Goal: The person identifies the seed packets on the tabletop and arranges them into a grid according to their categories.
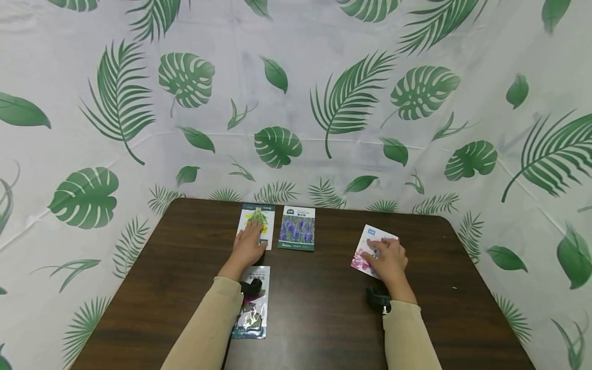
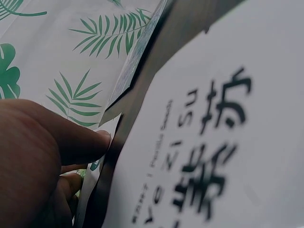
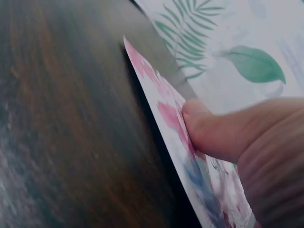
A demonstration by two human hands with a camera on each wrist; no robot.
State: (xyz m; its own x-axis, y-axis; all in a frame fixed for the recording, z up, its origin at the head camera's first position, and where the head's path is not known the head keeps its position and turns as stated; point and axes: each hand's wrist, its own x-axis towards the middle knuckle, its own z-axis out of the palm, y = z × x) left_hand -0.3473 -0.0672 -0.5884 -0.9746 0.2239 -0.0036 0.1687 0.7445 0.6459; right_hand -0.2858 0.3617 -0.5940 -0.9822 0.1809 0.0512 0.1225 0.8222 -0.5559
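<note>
My left hand (image 1: 250, 246) lies over a seed packet with yellow flowers (image 1: 242, 224), its fingers across the front and thumb by the right edge. In the left wrist view the thumb (image 2: 90, 145) touches that packet's pale edge. My right hand (image 1: 390, 259) holds a white packet with pink flowers (image 1: 361, 261), turned at an angle on the right. In the right wrist view the thumb (image 3: 204, 126) bears on its printed face, a dark shadow along its long edge. Between the hands, nearer the left, lies a purple-flower packet (image 1: 297, 231).
A shiny perilla seed packet (image 1: 259, 308) lies on the dark wooden table (image 1: 324, 308), partly under the left forearm. Behind the table's far edge hangs a white cloth with green leaves (image 1: 296, 103). Each wrist wears a black strap and camera (image 1: 378, 298).
</note>
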